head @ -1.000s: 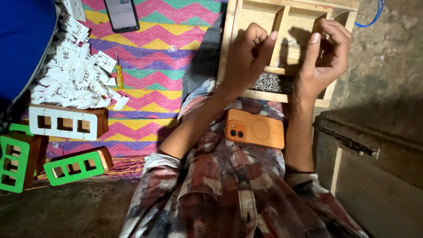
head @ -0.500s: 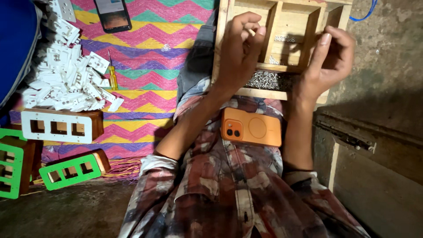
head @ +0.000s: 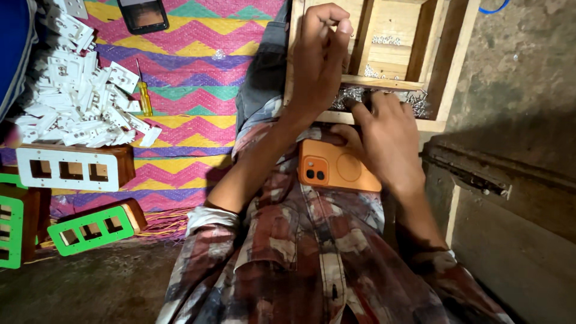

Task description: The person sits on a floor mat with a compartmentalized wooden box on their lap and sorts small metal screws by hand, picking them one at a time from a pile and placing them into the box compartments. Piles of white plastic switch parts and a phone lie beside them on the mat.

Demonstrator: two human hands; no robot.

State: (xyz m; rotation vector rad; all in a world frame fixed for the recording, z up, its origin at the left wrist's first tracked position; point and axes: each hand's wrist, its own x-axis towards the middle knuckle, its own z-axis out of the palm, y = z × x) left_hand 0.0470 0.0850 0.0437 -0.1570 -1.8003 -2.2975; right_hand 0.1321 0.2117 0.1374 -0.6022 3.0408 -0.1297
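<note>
Zigzag-patterned matting (head: 180, 66) covers the floor on the left, with bare concrete (head: 516, 66) to the right. Across the person's lap sits a wooden compartment tray (head: 456, 66). Since a moment ago the right hand (head: 384, 144) has dropped from the tray's upper section to its near compartment, where the fingers (head: 375, 102) now press flat into a heap of small metal screws (head: 351, 96); whether its grip has closed on any cannot be told. The left hand (head: 321, 54) has stayed over the tray's left divider, fingertips pinched together as if on something tiny, though nothing visible shows between them. The shift suggests the right hand is gathering more screws while the left keeps its place.

An orange phone (head: 336, 171) lies on the lap just below the right hand, touching the wrist area. Well apart on the mat lie a pile of white switch plates (head: 78, 102), a yellow-handled screwdriver (head: 144, 96) and a dark phone (head: 143, 15). Green frames (head: 90, 228) and a white-faced wooden box (head: 72, 168) sit at the left. Nothing blocks the tray itself.
</note>
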